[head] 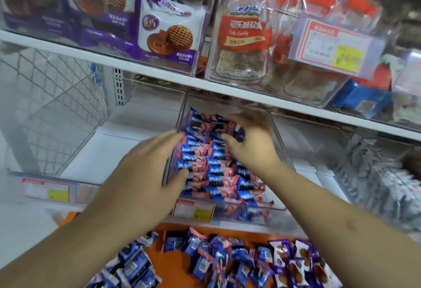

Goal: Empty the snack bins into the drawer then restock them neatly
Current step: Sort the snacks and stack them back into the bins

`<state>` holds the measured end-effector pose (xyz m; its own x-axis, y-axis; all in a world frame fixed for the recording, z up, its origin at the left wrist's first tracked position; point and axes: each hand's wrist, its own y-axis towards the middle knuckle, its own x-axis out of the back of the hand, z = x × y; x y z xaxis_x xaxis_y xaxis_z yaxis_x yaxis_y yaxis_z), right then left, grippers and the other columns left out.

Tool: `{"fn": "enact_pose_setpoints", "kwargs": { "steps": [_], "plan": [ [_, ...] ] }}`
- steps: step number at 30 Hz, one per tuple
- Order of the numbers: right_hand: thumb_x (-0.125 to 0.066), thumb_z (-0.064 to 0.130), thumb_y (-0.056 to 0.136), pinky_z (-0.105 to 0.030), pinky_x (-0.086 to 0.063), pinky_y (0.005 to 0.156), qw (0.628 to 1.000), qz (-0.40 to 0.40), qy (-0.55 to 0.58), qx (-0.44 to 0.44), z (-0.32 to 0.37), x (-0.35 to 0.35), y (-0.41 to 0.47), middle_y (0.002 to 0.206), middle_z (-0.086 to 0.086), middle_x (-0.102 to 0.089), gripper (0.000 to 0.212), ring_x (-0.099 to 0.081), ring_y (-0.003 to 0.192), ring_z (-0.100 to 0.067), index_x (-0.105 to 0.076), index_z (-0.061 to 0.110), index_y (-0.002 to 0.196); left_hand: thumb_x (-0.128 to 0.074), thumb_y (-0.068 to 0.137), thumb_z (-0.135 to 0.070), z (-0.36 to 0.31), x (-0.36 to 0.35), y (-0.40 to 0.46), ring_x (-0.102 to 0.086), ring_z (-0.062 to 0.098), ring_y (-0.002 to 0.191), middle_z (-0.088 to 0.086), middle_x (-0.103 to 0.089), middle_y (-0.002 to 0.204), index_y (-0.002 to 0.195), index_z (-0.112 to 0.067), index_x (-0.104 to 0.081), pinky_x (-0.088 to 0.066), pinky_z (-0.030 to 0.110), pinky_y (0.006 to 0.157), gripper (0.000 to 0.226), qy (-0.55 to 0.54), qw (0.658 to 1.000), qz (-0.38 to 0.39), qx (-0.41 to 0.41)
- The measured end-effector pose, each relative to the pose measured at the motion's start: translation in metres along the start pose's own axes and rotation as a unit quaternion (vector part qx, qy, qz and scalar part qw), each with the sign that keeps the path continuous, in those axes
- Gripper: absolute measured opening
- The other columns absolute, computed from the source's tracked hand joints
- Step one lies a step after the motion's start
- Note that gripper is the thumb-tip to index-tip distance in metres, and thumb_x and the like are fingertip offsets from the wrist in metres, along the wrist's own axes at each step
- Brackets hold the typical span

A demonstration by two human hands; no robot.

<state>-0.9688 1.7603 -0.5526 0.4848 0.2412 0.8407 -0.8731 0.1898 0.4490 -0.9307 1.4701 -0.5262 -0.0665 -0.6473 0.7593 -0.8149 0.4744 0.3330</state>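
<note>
Head cam is the only view, looking down at a shop shelf. Both hands are in a clear plastic bin [282, 162] on the lower shelf [109, 148], and it's packed with small blue-and-pink snack packets [218, 169] lined up in fairly tidy rows.

Left hand [155, 164] is at the bin's left side, fingers mostly straight and pressing flat against the left row of packets, thumb near the lower ones. It isn't curled round anything, so I'd call that a loose, flat hand just pushing.

Right hand [250, 139] is further back in the bin, and its fingers are bent round a couple of packets near the back, pinching them between thumb and fingertips.

Below the shelf there's an orange drawer [180, 228] pulled out, with loose packets scattered in it: more blue-and-pink ones [218, 253] in the middle, some blue-and-white ones [134, 262] to the left, and purple biscuit packets [293, 262] to the right.

A price tag [193, 211] is stuck on the bin's front. On the upper shelf [159, 73] sit clear bins holding purple biscuit packs [168, 34] and red cola candy bags [243, 30]. To the right of the working bin is another bin with greyish wrapped packets [376, 173], too blurry to read.
</note>
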Motion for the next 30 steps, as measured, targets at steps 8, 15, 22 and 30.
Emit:
{"fn": "enact_pose_setpoints", "kwargs": {
  "steps": [8, 15, 22, 30],
  "plan": [
    [-0.085, 0.022, 0.086, -0.023, -0.047, 0.099, 0.962, 0.199, 0.154, 0.110, 0.015, 0.096, -0.188, 0.122, 0.009, -0.065, 0.047, -0.061, 0.117, -0.008, -0.068, 0.022, 0.130, -0.069, 0.091, -0.056, -0.052, -0.029, -0.061, -0.053, -0.015, 0.110, -0.033, -0.057, 0.120, 0.130, -0.048, -0.058, -0.044, 0.008, 0.088, 0.041, -0.090, 0.962, 0.239, -0.094],
    [-0.075, 0.032, 0.091, -0.026, -0.039, 0.110, 0.916, 0.398, 0.007, -0.038, -0.095, -0.002, -0.272, 0.140, -0.002, -0.055, 0.064, -0.054, 0.132, -0.021, -0.051, 0.022, 0.149, -0.063, 0.100, -0.047, -0.008, -0.154, -0.106, -0.038, 0.001, 0.137, -0.018, -0.043, 0.154, 0.150, -0.036, -0.044, -0.027, 0.008, 0.097, 0.054, 0.004, 0.927, 0.374, 0.002],
    [-0.080, 0.023, 0.087, -0.028, -0.033, 0.118, 0.924, 0.341, 0.045, -0.164, -0.148, -0.114, -0.272, 0.156, -0.009, -0.049, 0.074, -0.046, 0.144, -0.028, -0.048, 0.015, 0.154, -0.071, 0.097, -0.035, 0.066, -0.287, -0.117, -0.034, 0.019, 0.149, -0.018, -0.018, 0.169, 0.161, -0.043, -0.025, -0.047, 0.039, 0.111, 0.079, 0.009, 0.933, 0.351, 0.073],
    [-0.079, 0.013, 0.080, -0.039, -0.052, 0.100, 0.933, 0.314, -0.009, -0.177, -0.156, -0.157, -0.296, 0.128, -0.002, -0.062, 0.057, -0.055, 0.121, -0.029, -0.064, 0.024, 0.134, -0.069, 0.096, -0.019, 0.093, -0.346, -0.135, -0.050, 0.016, 0.133, -0.015, -0.024, 0.161, 0.155, -0.028, -0.041, -0.046, 0.024, 0.083, 0.066, 0.020, 0.932, 0.356, 0.063]
  ]
}}
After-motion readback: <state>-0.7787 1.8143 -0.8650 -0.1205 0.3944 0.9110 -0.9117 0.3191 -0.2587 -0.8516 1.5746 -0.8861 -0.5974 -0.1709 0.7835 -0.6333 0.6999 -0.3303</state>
